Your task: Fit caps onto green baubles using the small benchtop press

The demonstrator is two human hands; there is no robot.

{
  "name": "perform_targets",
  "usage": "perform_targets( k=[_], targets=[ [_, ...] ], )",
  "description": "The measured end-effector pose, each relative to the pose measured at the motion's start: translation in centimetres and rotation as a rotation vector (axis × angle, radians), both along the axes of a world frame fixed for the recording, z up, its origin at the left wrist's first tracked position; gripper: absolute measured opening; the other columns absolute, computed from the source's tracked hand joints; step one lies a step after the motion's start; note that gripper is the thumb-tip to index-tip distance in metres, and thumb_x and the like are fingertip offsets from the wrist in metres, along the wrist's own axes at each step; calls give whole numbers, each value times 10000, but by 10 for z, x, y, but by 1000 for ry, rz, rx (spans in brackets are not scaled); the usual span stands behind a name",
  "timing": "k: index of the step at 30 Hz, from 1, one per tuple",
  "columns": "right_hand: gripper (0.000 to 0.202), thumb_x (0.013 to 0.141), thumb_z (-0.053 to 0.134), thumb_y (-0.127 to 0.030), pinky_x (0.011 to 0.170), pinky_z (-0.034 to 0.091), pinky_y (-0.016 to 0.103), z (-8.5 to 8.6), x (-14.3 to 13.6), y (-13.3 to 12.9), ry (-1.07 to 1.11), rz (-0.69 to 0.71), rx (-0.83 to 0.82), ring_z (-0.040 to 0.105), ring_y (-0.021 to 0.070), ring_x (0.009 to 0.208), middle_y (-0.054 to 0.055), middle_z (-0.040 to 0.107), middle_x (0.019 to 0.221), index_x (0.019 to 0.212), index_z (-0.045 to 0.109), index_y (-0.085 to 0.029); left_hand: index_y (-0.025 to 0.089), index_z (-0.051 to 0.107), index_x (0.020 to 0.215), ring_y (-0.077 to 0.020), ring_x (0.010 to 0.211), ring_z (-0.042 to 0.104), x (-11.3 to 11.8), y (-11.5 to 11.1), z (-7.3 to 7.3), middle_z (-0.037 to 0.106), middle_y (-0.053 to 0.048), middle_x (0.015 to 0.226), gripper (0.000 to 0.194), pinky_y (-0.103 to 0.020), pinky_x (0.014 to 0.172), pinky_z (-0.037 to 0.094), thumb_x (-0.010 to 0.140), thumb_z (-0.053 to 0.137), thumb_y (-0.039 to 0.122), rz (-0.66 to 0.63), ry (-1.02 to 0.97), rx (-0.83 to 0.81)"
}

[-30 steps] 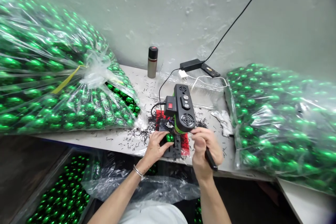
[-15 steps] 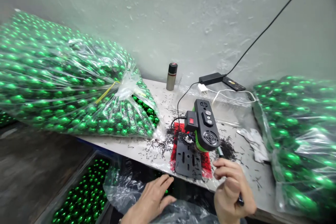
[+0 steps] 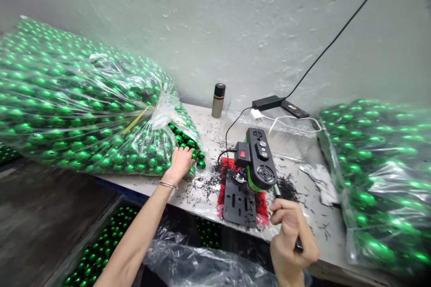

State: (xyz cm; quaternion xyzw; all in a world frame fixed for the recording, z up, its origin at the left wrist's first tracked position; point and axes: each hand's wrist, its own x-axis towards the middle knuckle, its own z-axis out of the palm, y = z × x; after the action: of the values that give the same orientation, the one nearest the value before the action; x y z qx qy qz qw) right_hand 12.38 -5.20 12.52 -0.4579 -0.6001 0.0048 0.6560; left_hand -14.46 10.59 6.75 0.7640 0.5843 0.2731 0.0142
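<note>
My left hand [image 3: 182, 161] reaches into the open mouth of the big clear plastic bag [image 3: 84, 103] on the left, fingers curled down over shiny green balls [image 3: 190, 143]. Its fingertips are hidden among them. Two loose balls [image 3: 201, 164] lie beside that hand at the bag's edge. My right hand [image 3: 291, 237] is closed around a black-handled metal rod [image 3: 276, 189], whose dark end shows below the fist. The rod meets the black and green device [image 3: 261, 157]; whether it is fixed there I cannot tell. Under the device sits a slotted black plate [image 3: 239, 199].
Red sheeting [image 3: 262, 208] and many black scraps [image 3: 286, 187] lie around the device. Behind stand a spray can [image 3: 218, 101], a power adapter [image 3: 268, 102] and cables. At right are a white glove [image 3: 321, 184] and another ball bag [image 3: 377, 179]. Below, a lined bin [image 3: 104, 246] holds balls.
My left hand has moved from the table's front edge up and left into the bag's mouth, where green balls now bulge out. My right hand keeps its grip on the rod.
</note>
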Motion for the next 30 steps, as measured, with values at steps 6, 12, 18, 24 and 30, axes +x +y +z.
perform_targets(
  k=[6,12,18,24,30],
  targets=[
    [281,923,454,-82,609,419,288,-2,1,2,-21,14,48,588,141,679,-11,522,625,662,490,-181,195,708,1002,-251,796,607,2,1,-8,655,-81,807,203,-359,821,425,877,660,347,-40,-43,-72],
    [257,913,470,-78,578,424,286,-5,1,2,-35,10,54,590,139,652,-17,511,615,680,499,-183,182,662,1173,-193,720,618,0,-14,17,692,-81,976,429,-319,689,496,834,670,443,-26,-533,-230],
    [267,920,464,-91,599,428,293,-7,3,2,-42,-1,54,595,143,664,-17,520,614,674,503,-185,196,612,1186,-153,758,682,14,-60,25,709,-60,975,542,-231,613,527,716,808,383,-108,-1354,-656],
    [283,930,449,-109,617,428,296,-6,3,0,-73,-23,20,603,145,676,-20,528,615,665,508,-192,203,645,1145,-153,786,709,53,-95,-9,732,-78,968,387,-241,673,590,861,700,462,-27,-1597,-816],
    [276,928,437,-84,619,435,286,-5,1,0,-76,-15,27,600,135,677,-29,513,608,682,493,-196,181,669,1206,-199,902,728,99,-112,-25,742,-92,1076,425,-342,854,603,830,751,360,29,-1521,-827]
  ],
)
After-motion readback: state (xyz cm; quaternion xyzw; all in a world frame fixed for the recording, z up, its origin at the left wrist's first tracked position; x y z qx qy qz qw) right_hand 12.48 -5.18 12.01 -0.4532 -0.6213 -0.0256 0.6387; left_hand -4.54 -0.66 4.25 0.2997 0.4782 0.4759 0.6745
